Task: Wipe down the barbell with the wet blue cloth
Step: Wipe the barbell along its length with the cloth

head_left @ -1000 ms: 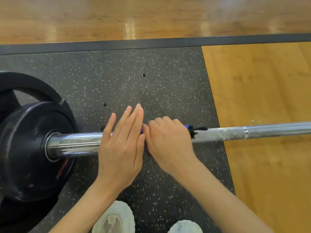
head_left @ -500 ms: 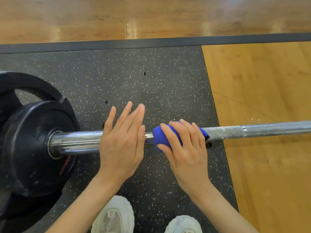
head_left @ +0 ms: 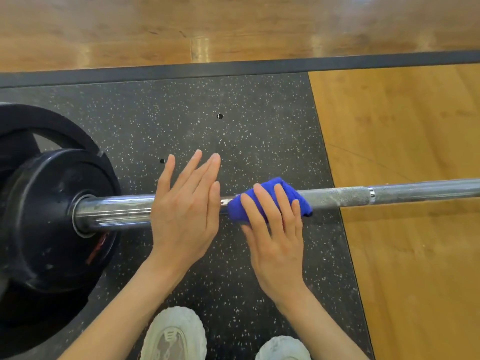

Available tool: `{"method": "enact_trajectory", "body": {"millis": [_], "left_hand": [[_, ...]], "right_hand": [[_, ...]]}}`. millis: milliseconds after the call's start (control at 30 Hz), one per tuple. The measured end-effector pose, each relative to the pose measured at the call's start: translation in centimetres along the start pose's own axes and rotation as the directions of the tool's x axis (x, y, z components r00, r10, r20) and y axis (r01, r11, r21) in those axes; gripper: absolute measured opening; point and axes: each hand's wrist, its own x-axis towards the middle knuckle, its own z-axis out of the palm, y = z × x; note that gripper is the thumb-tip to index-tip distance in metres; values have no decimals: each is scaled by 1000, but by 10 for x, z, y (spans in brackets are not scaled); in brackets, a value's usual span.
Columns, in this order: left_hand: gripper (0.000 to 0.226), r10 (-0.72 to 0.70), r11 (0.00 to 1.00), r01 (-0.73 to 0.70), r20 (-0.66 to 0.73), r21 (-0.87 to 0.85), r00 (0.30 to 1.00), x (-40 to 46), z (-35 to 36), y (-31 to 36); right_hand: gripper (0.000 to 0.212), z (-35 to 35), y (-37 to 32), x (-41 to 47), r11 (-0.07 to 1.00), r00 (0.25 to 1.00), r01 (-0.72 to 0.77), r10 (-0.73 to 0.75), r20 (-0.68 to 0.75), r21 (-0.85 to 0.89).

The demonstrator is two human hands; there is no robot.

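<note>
The grip of the right hand [head_left: 275,229] lies over the blue cloth [head_left: 270,197], fingers fairly straight and draped across it, pressing it onto the barbell [head_left: 415,192] just where the thick sleeve meets the thinner shaft; whether the thumb curls under the bar I cannot tell. The left hand [head_left: 184,211] has a released grip, its fingers straight and together, palm resting flat on the shiny sleeve just beside the cloth. The bar lies on the speckled rubber mat [head_left: 233,120], with black weight plates [head_left: 46,216] loaded at its left end and the rough, chalk-dusted part of the shaft running off to the right over the wooden floor [head_left: 402,126]. From here the likely trouble is that the bar rolls under the flat palm when the cloth is pushed along, since nothing blocks the plates. The cloth could also bunch and slide off the top, leaving the underside unwiped, because it is pressed rather than wrapped round. A pair of pale shoes [head_left: 176,336] stands close below the bar. No container is in view.
</note>
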Motion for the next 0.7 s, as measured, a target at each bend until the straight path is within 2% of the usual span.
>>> {"method": "enact_trajectory", "body": {"millis": [67, 133, 233, 267, 333, 367, 400, 500, 600, 700], "left_hand": [[53, -5, 1000, 5, 4, -4, 1000, 2, 0, 0], [52, -9, 1000, 10, 20, -8, 1000, 5, 0, -2], [45, -27, 999, 28, 21, -31, 999, 12, 1, -3], [45, -34, 999, 35, 21, -38, 999, 15, 1, -3], [45, -47, 998, 48, 20, -48, 999, 19, 1, -4], [46, -49, 998, 49, 17, -47, 999, 21, 2, -4], [46, -47, 998, 47, 10, -45, 999, 22, 2, -5], [46, -37, 998, 37, 6, -44, 999, 24, 3, -6], [46, -46, 998, 48, 46, -40, 998, 30, 5, -9], [48, -87, 994, 92, 89, -54, 992, 38, 7, -11]], "right_hand": [[38, 3, 1, 16, 999, 1000, 17, -17, -20, -39], [42, -7, -10, 52, 995, 998, -59, 59, -2, -76], [55, -6, -12, 90, 964, 969, -156, 192, 158, -214], [54, -4, -9, 89, 968, 974, -153, 181, 133, -200], [39, 1, -3, 66, 993, 993, -109, 107, -40, -42], [30, 3, -1, 48, 996, 991, -84, 87, -102, 39], [30, 6, -2, 30, 995, 990, -56, 66, -122, 86], [41, 8, -5, 27, 1000, 995, -21, 23, -92, 20], [42, 13, -9, 77, 991, 992, -92, 82, -94, -98], [34, 14, -5, 76, 996, 986, -83, 76, -148, -45]]}}
